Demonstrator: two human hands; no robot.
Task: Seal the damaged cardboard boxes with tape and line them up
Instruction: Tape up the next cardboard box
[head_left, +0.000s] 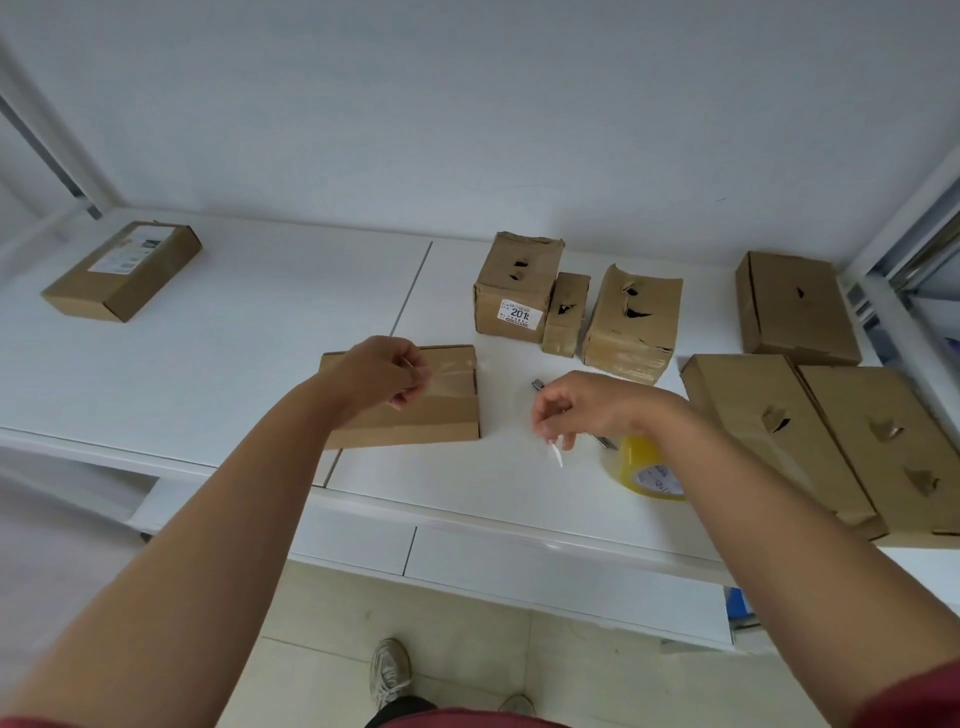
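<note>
Pinching one end of a clear tape strip (480, 395), my left hand (382, 376) holds it over the flat box (415, 410) at table centre; my right hand (576, 408) pinches the other end at 3 o'clock from that box, the strip stretched between them above the white table (234, 364). Shiny tape already crosses this box's top. A yellowish tape roll (647, 470) lies at 4 o'clock, just behind my right wrist, beside a dark tool I cannot identify. I judge the work early: three torn boxes (571, 306) cluster at 1 o'clock, three more holed boxes (831, 405) sit at 3 o'clock, all unsealed. One labelled box (122, 270) rests alone at 10 o'clock. Nothing is lined up yet
</note>
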